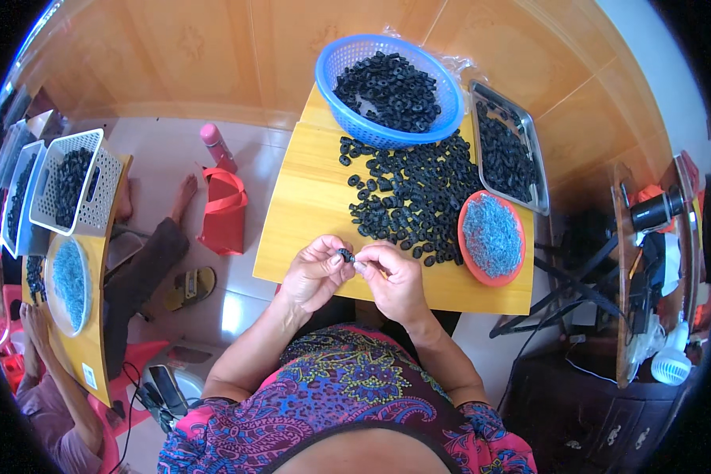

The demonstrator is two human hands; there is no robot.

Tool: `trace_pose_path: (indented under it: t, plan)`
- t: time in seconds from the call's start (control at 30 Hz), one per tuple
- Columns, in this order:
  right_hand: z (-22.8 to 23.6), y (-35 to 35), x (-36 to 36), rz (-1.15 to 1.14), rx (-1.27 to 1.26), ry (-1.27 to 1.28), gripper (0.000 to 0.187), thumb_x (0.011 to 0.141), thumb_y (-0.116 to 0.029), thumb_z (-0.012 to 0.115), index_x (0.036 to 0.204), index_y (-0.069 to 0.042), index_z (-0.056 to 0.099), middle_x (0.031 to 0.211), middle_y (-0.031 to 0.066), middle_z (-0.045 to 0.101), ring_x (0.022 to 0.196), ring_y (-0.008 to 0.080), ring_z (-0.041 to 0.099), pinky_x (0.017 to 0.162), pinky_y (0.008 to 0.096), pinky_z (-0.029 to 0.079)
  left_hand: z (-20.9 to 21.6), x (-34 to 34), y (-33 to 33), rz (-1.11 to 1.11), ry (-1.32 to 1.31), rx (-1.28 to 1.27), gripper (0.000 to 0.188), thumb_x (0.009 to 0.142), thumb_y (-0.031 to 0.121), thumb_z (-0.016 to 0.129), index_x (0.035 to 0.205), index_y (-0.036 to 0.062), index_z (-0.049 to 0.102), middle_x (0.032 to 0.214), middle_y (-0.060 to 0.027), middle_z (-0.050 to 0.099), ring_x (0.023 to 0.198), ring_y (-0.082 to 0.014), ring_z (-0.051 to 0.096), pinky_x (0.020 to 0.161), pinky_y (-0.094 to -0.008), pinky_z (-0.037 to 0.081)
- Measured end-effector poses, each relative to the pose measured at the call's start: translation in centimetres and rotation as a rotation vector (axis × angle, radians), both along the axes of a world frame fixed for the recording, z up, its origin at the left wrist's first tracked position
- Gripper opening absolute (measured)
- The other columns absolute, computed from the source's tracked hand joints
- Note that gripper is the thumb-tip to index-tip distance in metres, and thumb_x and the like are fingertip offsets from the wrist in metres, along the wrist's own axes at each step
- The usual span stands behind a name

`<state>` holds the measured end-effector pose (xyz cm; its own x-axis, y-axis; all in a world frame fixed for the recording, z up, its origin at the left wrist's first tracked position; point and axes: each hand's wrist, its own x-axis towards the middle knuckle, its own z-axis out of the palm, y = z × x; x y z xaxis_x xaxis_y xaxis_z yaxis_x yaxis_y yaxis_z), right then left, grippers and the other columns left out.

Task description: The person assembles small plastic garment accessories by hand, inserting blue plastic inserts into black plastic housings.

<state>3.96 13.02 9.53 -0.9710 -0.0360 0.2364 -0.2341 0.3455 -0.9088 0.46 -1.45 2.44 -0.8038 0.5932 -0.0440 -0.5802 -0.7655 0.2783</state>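
Note:
Over the near edge of the yellow table [296,197], my left hand [314,276] pinches a small black ring-shaped part [345,255] between thumb and fingers. My right hand [395,280] is closed in a pinch right beside that part; whatever its fingertips hold is too small to make out. Just beyond my hands, many loose black parts [407,193] lie spread over the tabletop. To their right sits a red-orange dish [464,251] heaped with small blue-grey pieces [491,235].
A blue perforated basket [387,139] of black parts stands at the table's far side, beside a metal tray [539,178] of them. At left, another person's hand [35,332] rests by a second table with a white basket [73,225]. A red bag [223,217] stands between the tables.

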Motion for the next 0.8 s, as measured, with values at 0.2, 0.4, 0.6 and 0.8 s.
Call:
trace_pose_path:
  t: [0.2, 0.4, 0.6, 0.8]
  plan:
    - [-1.0, -0.2, -0.2, -0.048, -0.06, -0.1, 0.012, 0.08, 0.007, 0.064, 0.089, 0.001, 0.059, 0.082, 0.002, 0.058, 0.071, 0.0055, 0.053, 0.062, 0.0197, 0.045, 0.1, 0.3, 0.1, 0.002, -0.028, -0.017, 0.014, 0.082, 0.005, 0.065, 0.095, 0.0061, 0.06, 0.089, -0.0053, 0.064, 0.078, -0.0146, 0.058, 0.071, -0.0281, 0.046]
    - [-0.7, 2.0, -2.9, 0.037, 0.115, -0.174, 0.007, 0.082, -0.002, 0.066, 0.086, 0.0, 0.061, 0.075, 0.0027, 0.057, 0.068, 0.007, 0.057, 0.06, 0.0212, 0.047, -0.1, -0.2, -1.4, -0.005, -0.08, -0.103, 0.017, 0.083, 0.001, 0.062, 0.1, 0.0042, 0.06, 0.089, -0.0064, 0.064, 0.076, -0.0171, 0.059, 0.069, -0.0289, 0.048]
    - [-1.3, 1.7, -7.2, 0.105, 0.864, 0.137, 0.003, 0.073, -0.004, 0.064, 0.076, -0.004, 0.063, 0.081, 0.0099, 0.054, 0.084, 0.0273, 0.053, 0.074, 0.0374, 0.046, -0.7, -1.2, -2.2, 0.074, -0.12, -0.101, 0.019, 0.086, 0.003, 0.056, 0.105, 0.0035, 0.062, 0.09, -0.0095, 0.063, 0.074, -0.0181, 0.055, 0.068, -0.0302, 0.045]
    - [-1.9, 1.3, -8.0, 0.123, 1.021, 0.082, 0.011, 0.068, 0.002, 0.057, 0.078, 0.001, 0.062, 0.087, 0.0173, 0.054, 0.091, 0.0315, 0.052, 0.078, 0.0402, 0.046, -1.1, -1.1, -2.2, 0.081, -0.14, -0.102, 0.019, 0.087, 0.002, 0.056, 0.105, 0.0025, 0.061, 0.089, -0.0095, 0.062, 0.075, -0.0187, 0.055, 0.07, -0.0308, 0.046]
